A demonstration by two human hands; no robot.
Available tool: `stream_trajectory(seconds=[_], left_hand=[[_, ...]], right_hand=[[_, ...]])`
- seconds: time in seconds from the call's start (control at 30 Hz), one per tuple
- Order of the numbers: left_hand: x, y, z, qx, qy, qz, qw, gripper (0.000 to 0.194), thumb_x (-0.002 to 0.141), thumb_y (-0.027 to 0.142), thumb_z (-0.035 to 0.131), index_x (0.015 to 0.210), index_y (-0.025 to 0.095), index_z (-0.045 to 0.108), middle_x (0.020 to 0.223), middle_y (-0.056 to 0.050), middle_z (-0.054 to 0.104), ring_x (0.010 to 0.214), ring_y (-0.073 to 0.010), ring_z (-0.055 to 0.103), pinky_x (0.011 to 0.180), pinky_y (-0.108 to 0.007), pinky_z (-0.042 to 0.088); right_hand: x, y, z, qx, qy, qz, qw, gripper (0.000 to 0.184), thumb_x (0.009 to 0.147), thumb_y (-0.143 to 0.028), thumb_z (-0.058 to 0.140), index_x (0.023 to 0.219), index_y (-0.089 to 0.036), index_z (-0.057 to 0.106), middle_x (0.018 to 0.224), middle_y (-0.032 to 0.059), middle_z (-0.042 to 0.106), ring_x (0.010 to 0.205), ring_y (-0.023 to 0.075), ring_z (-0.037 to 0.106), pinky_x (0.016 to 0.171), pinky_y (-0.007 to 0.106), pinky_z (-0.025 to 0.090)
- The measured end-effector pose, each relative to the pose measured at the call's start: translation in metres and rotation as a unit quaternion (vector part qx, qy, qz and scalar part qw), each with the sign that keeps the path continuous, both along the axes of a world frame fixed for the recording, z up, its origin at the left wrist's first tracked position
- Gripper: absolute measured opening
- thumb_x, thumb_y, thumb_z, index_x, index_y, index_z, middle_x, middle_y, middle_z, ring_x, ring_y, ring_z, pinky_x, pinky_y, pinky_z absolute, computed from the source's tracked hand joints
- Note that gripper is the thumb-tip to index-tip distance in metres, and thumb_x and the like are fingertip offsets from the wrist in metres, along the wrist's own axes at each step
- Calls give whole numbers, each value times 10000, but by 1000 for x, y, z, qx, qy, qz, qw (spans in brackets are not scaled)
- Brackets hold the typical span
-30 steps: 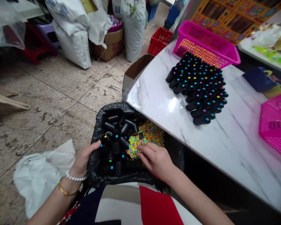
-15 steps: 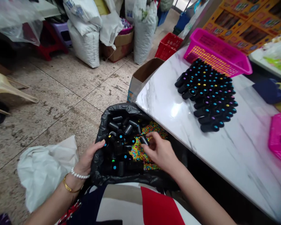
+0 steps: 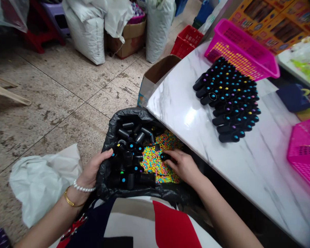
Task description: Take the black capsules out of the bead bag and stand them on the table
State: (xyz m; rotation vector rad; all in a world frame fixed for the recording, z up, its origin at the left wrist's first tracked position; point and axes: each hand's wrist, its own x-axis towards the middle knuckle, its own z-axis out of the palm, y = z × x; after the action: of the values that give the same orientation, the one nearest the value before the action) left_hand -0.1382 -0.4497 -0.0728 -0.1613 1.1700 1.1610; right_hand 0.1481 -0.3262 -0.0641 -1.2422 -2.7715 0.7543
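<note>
A bin lined with a black plastic bag (image 3: 119, 119) stands against my body, holding many small black tubes (image 3: 128, 158) on its left and loose coloured beads (image 3: 151, 160) on its right. My left hand (image 3: 94, 167) is closed over the bin's left rim, thumb on top; its other fingers are hidden outside. Low over the beads, my right hand (image 3: 183, 165) pinches one black tube (image 3: 164, 156). A blue dot shows at that tube's left end, and my fingers cover the rest.
On the white marble-patterned table (image 3: 181, 106), many black tubes with coloured dots (image 3: 229, 96) lie stacked beside a pink basket (image 3: 248, 51). Another pink basket (image 3: 306, 151) is at right. A cardboard box (image 3: 155, 74), white sacks (image 3: 89, 38) and a white plastic bag (image 3: 45, 182) are on the floor.
My right hand has lowered the tube towards the beads and turned it, so its blue-dotted end now shows. My left hand keeps its place on the rim. The whole view has shifted slightly.
</note>
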Motion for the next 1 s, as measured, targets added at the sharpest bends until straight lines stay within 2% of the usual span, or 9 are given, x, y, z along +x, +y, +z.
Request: stream_trajectory(seconds=[0.17, 0.27, 0.33, 0.43, 0.53, 0.63, 0.73, 0.87, 1.0], left_hand=[[5, 2, 10, 23, 21, -8, 999, 378, 816, 179, 622, 1191, 156, 658, 739, -61, 769, 614, -227, 714, 594, -268, 583], [5, 1, 13, 22, 25, -6, 999, 375, 821, 177, 617, 1193, 159, 656, 734, -57, 768, 617, -225, 714, 603, -271, 582], [4, -1, 11, 12, 26, 0, 1000, 386, 818, 180, 617, 1203, 161, 650, 733, -59, 767, 622, -236, 716, 625, -294, 587], [1, -5, 6, 8, 22, -1, 1000, 390, 809, 208, 633, 1194, 152, 655, 761, -76, 771, 645, -256, 720, 649, -324, 593], [-1, -7, 1, 5, 12, 3, 1000, 348, 798, 226, 640, 1130, 136, 690, 752, -87, 769, 633, -266, 719, 634, -338, 597], [-2, -7, -2, -4, 4, 10, 1000, 305, 790, 212, 639, 1073, 126, 714, 730, -89, 766, 627, -271, 718, 618, -335, 598], [-2, -6, -2, 0, 0, 5, 1000, 282, 797, 213, 630, 1048, 124, 722, 737, -97, 766, 642, -274, 721, 607, -333, 600], [-1, -6, -1, 12, 8, 4, 1000, 271, 802, 194, 621, 1043, 127, 726, 723, -98, 765, 631, -270, 721, 591, -327, 603], [0, -6, 0, 8, 4, 2, 1000, 253, 814, 179, 606, 1026, 137, 736, 753, -95, 770, 646, -266, 726, 635, -329, 609]], right_hand=[[-19, -13, -5, 118, -84, 62, 988, 301, 865, -274, 594, 1161, -229, 622, 1124, 134, 591, 930, 256, 599, 721, 336, 511], [-36, -26, -9, 87, -62, 128, 986, 257, 896, -207, 537, 1144, -220, 604, 1062, 114, 617, 884, 218, 602, 724, 304, 504], [-43, -30, -11, 35, -21, 130, 991, 251, 901, -185, 525, 1143, -211, 587, 1011, 95, 625, 857, 198, 607, 740, 298, 507], [-40, -28, -5, -47, 80, 69, 993, 312, 868, -232, 605, 1177, -220, 566, 1010, 77, 614, 899, 195, 605, 779, 313, 516], [-25, -21, 6, -116, 166, -18, 979, 441, 839, -260, 653, 1264, -268, 538, 990, 52, 597, 829, 168, 594, 722, 294, 527], [-13, -19, 12, -175, 225, -71, 956, 343, 836, -243, 650, 1176, -273, 609, 1040, 53, 586, 846, 155, 597, 717, 273, 530], [-11, -20, 9, -212, 255, -84, 940, 274, 800, -237, 688, 1071, -246, 642, 1047, 55, 607, 894, 169, 610, 753, 282, 528], [-19, -24, 9, -142, 228, -75, 960, 251, 832, -199, 622, 1077, -248, 636, 1032, 51, 648, 918, 180, 617, 811, 320, 510], [-16, -28, 35, -56, 231, -69, 969, 287, 818, -170, 617, 1091, -258, 628, 1055, 45, 645, 917, 176, 618, 780, 301, 511]])
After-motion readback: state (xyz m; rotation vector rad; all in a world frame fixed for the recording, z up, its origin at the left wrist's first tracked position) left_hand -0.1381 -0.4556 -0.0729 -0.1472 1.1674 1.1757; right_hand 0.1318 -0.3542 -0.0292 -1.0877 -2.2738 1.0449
